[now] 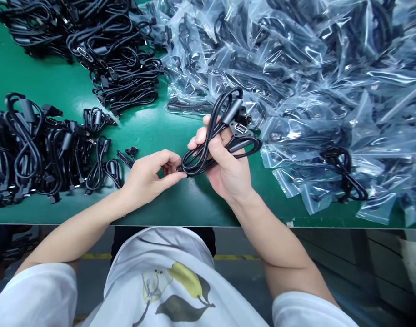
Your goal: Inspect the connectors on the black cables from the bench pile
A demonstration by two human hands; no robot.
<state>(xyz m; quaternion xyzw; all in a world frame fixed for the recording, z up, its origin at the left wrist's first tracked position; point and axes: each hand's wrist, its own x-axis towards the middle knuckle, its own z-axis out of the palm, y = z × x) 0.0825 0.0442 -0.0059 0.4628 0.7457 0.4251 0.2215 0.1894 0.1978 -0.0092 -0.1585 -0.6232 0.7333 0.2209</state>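
Observation:
A coiled black cable with a grey plug and a metal connector is held above the green table. My right hand is closed round the middle of the coil, thumb across the strands. My left hand pinches the coil's near end between thumb and fingers. Both hands hover over the table's front part.
Loose black cables lie in a heap at the left and another at the back left. A large pile of clear plastic bags holding cables covers the right half. The table's front edge runs just below my wrists.

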